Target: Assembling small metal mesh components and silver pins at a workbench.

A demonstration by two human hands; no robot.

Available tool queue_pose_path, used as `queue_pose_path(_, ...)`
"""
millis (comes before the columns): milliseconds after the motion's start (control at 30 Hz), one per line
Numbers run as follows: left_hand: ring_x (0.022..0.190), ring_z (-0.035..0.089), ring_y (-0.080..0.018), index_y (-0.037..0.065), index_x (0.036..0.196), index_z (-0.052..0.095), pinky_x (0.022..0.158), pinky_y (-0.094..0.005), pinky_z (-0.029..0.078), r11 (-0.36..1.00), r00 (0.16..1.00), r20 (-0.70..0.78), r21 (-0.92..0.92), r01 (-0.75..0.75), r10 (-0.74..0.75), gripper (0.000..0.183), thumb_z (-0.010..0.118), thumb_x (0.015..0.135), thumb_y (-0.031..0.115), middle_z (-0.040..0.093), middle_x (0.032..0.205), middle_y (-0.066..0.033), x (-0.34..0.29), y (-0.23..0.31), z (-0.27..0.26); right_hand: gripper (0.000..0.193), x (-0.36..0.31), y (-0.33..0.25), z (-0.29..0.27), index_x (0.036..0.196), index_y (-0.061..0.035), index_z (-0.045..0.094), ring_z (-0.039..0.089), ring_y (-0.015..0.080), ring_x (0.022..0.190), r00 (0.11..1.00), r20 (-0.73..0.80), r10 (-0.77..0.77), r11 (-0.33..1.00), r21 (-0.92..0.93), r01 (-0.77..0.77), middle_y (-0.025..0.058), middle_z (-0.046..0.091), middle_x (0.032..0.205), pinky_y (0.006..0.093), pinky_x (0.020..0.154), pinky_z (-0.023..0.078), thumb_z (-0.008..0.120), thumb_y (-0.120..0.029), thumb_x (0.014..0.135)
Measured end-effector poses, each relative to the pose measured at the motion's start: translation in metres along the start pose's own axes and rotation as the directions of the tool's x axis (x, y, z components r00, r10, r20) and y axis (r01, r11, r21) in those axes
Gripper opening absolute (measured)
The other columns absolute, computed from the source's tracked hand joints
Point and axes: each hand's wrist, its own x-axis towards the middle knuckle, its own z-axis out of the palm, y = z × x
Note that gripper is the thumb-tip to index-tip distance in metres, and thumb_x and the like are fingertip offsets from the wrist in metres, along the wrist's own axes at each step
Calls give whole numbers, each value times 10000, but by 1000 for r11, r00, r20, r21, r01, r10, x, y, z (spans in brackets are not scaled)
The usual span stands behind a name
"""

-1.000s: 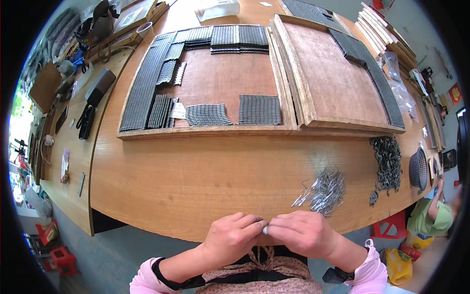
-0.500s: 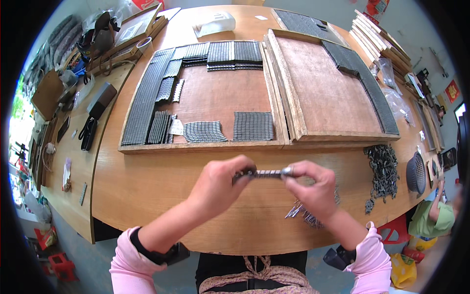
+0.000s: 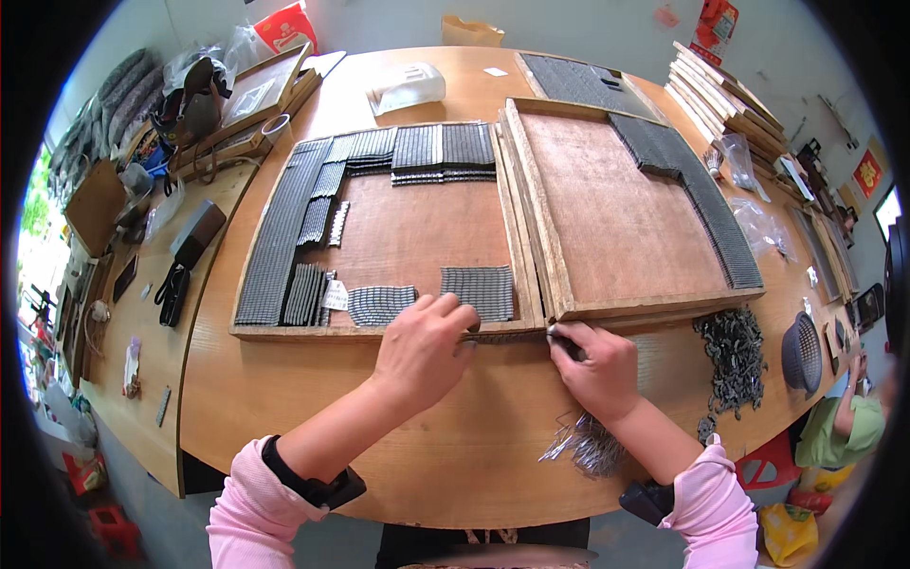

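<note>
A dark segmented metal strip (image 3: 512,337), like a watch band, is stretched level between my two hands at the front edge of the left wooden tray (image 3: 284,332). My left hand (image 3: 422,349) is closed round its left end, largely hiding that end. At the other end, the thumb and fingers of my right hand (image 3: 599,370) pinch the strip, near the corner where the two trays meet. Just beyond my left hand, a grey segmented panel (image 3: 477,292) and a smaller curved grey panel (image 3: 374,303) lie in the left tray.
More dark strips (image 3: 275,247) line the left tray's left and far sides. The right tray (image 3: 616,218) holds strips along its right side. Thin metal pins (image 3: 592,446), a heap of dark links (image 3: 730,360) and a grey basket (image 3: 802,351) lie to the right. Wooden frames (image 3: 725,90) are stacked behind.
Both hands have carried the strip forward, from above the near tabletop to the left tray's front edge. The view has also tilted up, so the trays sit lower in the picture.
</note>
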Motion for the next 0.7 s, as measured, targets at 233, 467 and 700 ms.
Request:
queue_pose_path(233, 1137, 519, -332, 53, 1161, 626, 979, -412, 423, 989, 992, -114, -142, 29, -46, 326, 602, 847, 136, 579, 1186, -149, 55, -30, 37, 146, -42, -15, -55, 876, -70, 680, 660, 250, 685, 986, 164, -11, 961, 274, -35, 94, 678, 810, 327, 628, 536, 722, -55, 737)
queue_pose_path(467, 904, 632, -307, 20, 1000, 694, 842, -376, 497, 894, 951, 264, -369, 255, -162, 210, 643, 824, 122, 649, 995, -161, 87, -47, 31, 153, -85, 51, -119, 906, -19, 686, 668, 197, 740, 907, 27, 421, 892, 166, -420, 114, 691, 850, 305, 679, 532, 705, -29, 754)
queue_pose_path(700, 814, 629, -204, 7, 1044, 686, 771, -322, 497, 880, 929, 340, -386, 278, -145, 251, 665, 813, 104, 696, 893, -119, 92, -48, 28, 359, -97, 157, -132, 1164, -11, 596, 485, 381, 1165, 926, -181, 330, 825, -421, -377, 201, 552, 1249, 425, 1017, 376, 628, -107, 820)
